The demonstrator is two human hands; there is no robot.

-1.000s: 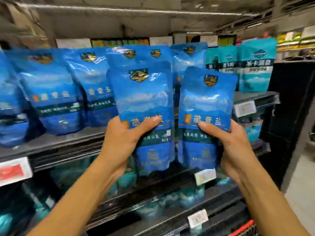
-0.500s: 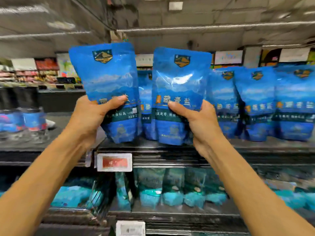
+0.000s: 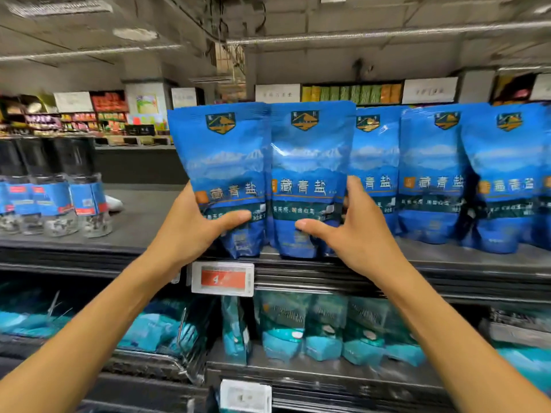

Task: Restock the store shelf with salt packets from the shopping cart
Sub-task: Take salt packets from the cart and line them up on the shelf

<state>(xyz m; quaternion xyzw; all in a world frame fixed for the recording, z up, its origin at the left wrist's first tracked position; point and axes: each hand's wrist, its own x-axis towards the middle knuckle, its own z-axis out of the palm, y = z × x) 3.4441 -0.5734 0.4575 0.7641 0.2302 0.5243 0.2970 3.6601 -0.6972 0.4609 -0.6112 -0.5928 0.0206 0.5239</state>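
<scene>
Setting both packets down now: half a sec ago the two were held up w/ their bottoms just above the shelf edge, and now both sit lower, bottoms touching or nearly touching the shelf (image 3: pixel 447 257), side by side and upright. Left hand (image 3: pixel 190 231) grips the left salt packet (image 3: pixel 220 174), thumb curled across the front low down, the other fingers hidden behind the pouch. Right hand (image 3: pixel 354 231) holds the right salt packet (image 3: pixel 310 174) w/ thumb on the front and fingers wrapped round its right edge, just beside the next stocked packet (image 3: pixel 375 174). Can't tell how tight either grip is, but neither has let go. The view also swung over, so the row of stocked packets runs off beyond the right fingers, and bare shelf plus small jars (image 3: pixel 59 204) lie beyond the left fingers. Price tag (image 3: pixel 222 278) sits directly under the left thumb. Judgement: placement is nearly done for this pair; what's left is release, maybe a push back to line up w/ the row. Cart not in view.
</scene>
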